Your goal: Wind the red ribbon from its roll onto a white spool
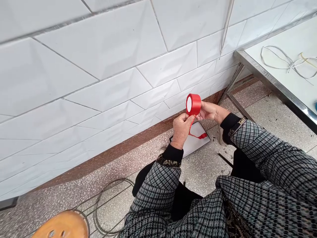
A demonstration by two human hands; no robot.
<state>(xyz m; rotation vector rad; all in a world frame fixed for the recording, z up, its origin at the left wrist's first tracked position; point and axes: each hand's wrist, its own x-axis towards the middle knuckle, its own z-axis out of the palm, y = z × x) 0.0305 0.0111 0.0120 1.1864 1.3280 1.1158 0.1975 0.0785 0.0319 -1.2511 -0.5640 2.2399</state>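
Note:
A roll of red ribbon [196, 104] with a white side is held up between my hands, in front of the tiled wall. My left hand [182, 128] pinches the ribbon at the roll's lower edge. From the right, my right hand [210, 111] grips the roll, with its fingers partly hidden behind it. A loose tail of red ribbon [198, 136] hangs down below the hands. Under it, a flat white board with a dark edge [192, 147] lies on the floor between my feet.
A metal-framed table [274, 82] stands at the right, with looped wires [284, 61] on top. At lower left is a stool with a round orange seat [63, 226] and a wire ring [99, 211]. Dark scraps lie on the speckled floor [208, 175].

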